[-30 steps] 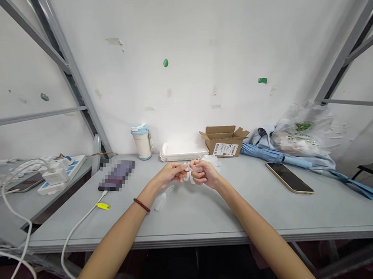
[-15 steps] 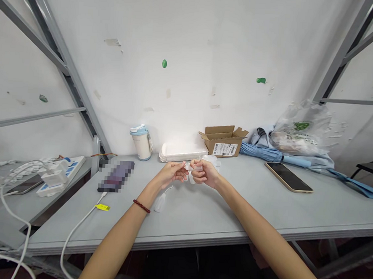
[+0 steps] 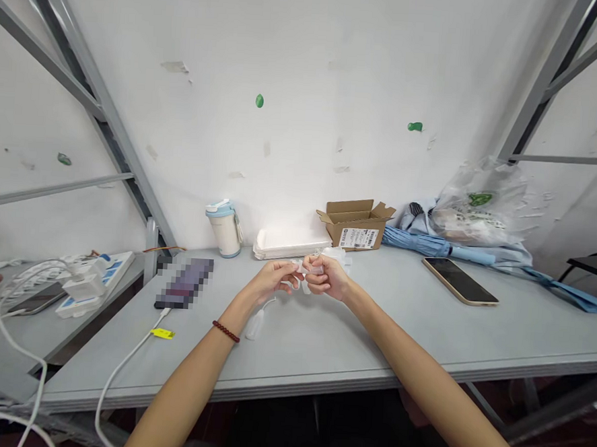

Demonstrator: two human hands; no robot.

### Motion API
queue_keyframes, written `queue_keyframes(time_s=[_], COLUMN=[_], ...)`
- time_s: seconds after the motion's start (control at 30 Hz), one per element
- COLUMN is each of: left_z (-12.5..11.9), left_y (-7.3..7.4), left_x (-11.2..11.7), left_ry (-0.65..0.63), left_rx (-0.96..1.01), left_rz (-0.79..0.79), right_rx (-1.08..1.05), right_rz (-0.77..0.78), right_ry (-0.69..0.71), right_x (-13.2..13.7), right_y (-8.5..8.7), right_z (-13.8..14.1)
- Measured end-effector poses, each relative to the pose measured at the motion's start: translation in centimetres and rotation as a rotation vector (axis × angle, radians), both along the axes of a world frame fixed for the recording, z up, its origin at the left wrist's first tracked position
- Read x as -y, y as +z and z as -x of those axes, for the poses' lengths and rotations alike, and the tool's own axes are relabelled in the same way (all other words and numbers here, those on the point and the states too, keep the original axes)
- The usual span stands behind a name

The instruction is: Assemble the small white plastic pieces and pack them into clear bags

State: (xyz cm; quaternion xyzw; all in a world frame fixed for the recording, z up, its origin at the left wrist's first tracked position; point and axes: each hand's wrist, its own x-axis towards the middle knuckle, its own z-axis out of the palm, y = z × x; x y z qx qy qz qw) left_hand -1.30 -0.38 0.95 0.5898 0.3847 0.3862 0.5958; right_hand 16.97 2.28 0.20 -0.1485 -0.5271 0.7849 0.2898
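Close together over the middle of the desk, my two hands are working on a small translucent white plastic piece (image 3: 314, 270). My right hand (image 3: 329, 279) is closed around it, with the thumb on top. From the other side, my left hand (image 3: 273, 281) pinches its end between thumb and forefinger. The piece's exact kind is too small to tell and partly covered by fingers. A similar clear plastic piece with a thin curved tail (image 3: 254, 325) lies by my left wrist. More translucent pieces (image 3: 338, 255) show behind my right hand.
Along the wall stand a cup (image 3: 224, 231), white trays (image 3: 292, 243) and an open cardboard box (image 3: 357, 228). A folded blue umbrella (image 3: 419, 242), a plastic bag (image 3: 474, 210) and a phone (image 3: 459, 281) are rightward. A blurred phone (image 3: 186, 283) with a white cable lies left.
The fingers of my left hand have shifted slightly at the end of the plastic piece. My right hand keeps its grip, and the whole view has moved a little.
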Motion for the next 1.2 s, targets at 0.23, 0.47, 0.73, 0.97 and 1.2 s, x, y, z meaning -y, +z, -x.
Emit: queue_keyframes(time_s=[0.23,0.47,0.73,0.97,1.2], left_z=[-0.1,0.2,0.2,0.1,0.3], left_y=[-0.5,-0.1,-0.5,-0.9,-1.0], left_x=[-0.5,-0.8,-1.0,-1.2,-1.4], left_ry=[0.070,0.301,0.324,0.361,0.315], left_rx=[0.028,0.046,0.003,0.006,0.078], left_rz=[0.035,0.009,-0.037,0.044,0.077], right_rx=[0.107,0.270,0.404,0.552,0.538], right_rz=[-0.076,-0.351,-0.568,-0.629,-1.010], right_ry=[-0.160,-0.666,-0.769,-0.822,-0.859], right_x=[1.1,0.3,-0.8,-1.1,-0.9], right_y=[0.8,0.1,-1.1,-1.9,-2.1], right_z=[0.3,0.9,0.9,1.2,1.3])
